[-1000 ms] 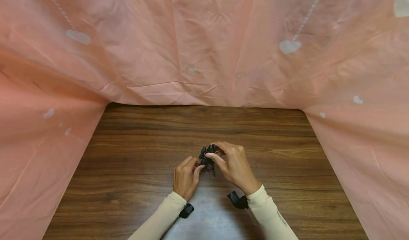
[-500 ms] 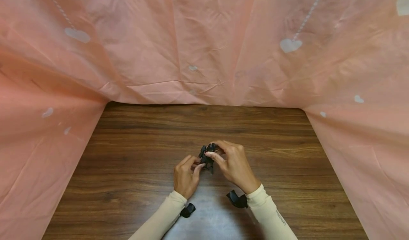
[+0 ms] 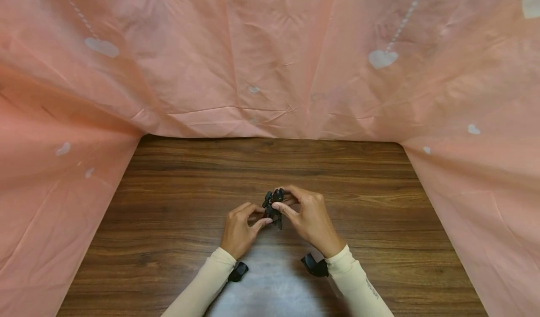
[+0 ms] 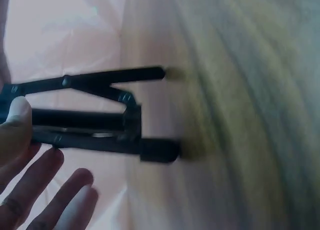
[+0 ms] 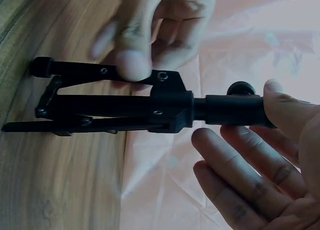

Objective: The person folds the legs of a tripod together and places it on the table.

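A small black tripod [image 3: 274, 210] is held above the table between both hands in the head view. My left hand [image 3: 241, 228] pinches one of its legs between thumb and fingers. Higher up, my right hand [image 3: 313, 218] grips the upper column by thumb and fingertips. Seen from the right wrist, the tripod [image 5: 115, 103] has legs linked by braces to a centre tube, and a round knob [image 5: 241, 88] sits on its column. In the left wrist view, rubber-tipped leg ends [image 4: 160, 150] point toward the table, the legs only slightly spread.
A brown wood-grain table [image 3: 190, 176] lies under the hands. Pink curtains with white hearts [image 3: 270, 64] hang at the back and both sides. Black wrist-camera mounts [image 3: 314, 265] stick out below the cuffs.
My left hand and forearm have swung slightly left, with the fingers still at the tripod's leg. The right hand and the tripod have hardly moved.
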Motion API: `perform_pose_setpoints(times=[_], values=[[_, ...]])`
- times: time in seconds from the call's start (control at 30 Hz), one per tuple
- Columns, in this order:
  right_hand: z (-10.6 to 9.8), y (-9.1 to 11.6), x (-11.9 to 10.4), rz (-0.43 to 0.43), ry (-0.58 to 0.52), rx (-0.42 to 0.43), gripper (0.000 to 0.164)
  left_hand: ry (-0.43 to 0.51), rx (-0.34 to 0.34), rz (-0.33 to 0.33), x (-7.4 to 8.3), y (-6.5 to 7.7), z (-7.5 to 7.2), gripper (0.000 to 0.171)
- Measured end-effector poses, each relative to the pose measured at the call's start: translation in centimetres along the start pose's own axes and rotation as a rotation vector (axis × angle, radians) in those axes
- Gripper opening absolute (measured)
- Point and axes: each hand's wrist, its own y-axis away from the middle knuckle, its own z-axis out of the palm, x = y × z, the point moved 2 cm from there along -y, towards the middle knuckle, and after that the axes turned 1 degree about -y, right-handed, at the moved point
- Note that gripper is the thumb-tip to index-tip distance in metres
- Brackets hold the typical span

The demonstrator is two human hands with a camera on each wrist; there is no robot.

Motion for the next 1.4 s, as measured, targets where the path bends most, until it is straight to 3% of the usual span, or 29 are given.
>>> perform_pose_setpoints(times=[0.13,0.33,0.63,0.93,1.23,1.4], values=[[0.0,0.4,0.4,0.004,-0.004,0.039,0.036,-0.058,0.031,0.035,-0.1,-0.5,-1.2,0.031],[0.0,1.0,1.2,0.011,-0.02,0.055,0.039,-0.06,0.052,0.056,0.6,-2.0,-3.0,0.04],[0.2,2.1,2.7,0.04,-0.079,0.044,0.04,0.007,0.045,0.1,2.8,-4.1,-4.4,0.045],[1.3,3.4,4.1,0.098,-0.098,0.02,0.038,0.064,-0.015,0.131,4.8,-5.7,-4.2,0.046],[2.6,4.3,5.3,0.154,-0.147,-0.005,0.03,0.163,-0.093,0.136,5.5,-6.6,-3.3,0.037],[3.4,4.6,5.9,0.191,-0.175,-0.019,0.024,0.14,-0.101,0.153,5.7,-6.7,-3.2,0.034]])
